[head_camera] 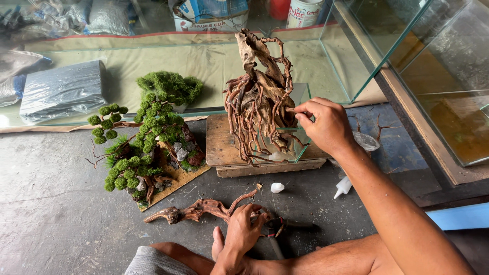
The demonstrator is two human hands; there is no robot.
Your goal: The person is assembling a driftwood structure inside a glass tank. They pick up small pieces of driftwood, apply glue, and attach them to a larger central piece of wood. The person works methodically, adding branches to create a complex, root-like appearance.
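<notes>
- Right hand (pixel 326 125), centre right of frame: thumb and fingertips pinched together on a thin root tip at the right flank of the driftwood sculpture (pixel 260 97). Grip is fine, not a fist.
- Driftwood sculpture stands upright in a small glass tank (pixel 300 145), which sits on a wooden block (pixel 219 145) at centre frame.
- Left hand (pixel 244 229), bottom centre: fingers curled down on a loose branch piece (pixel 198 209) lying on the dark floor; dark-handled cutters (pixel 277 226) lie just beside it. Cannot tell whether the branch is truly gripped or only pressed.
- Glue bottle (pixel 343 187) and its white cap (pixel 277 188) lie on the floor below the block, near both hands.
- Mossy bonsai-style tree (pixel 145 137) on its board, left of centre, well apart from the work.
- Judgement: a thin root likely snaps if bent sideways; best held steady and pressed along its own line, without jogging the glass tank.
</notes>
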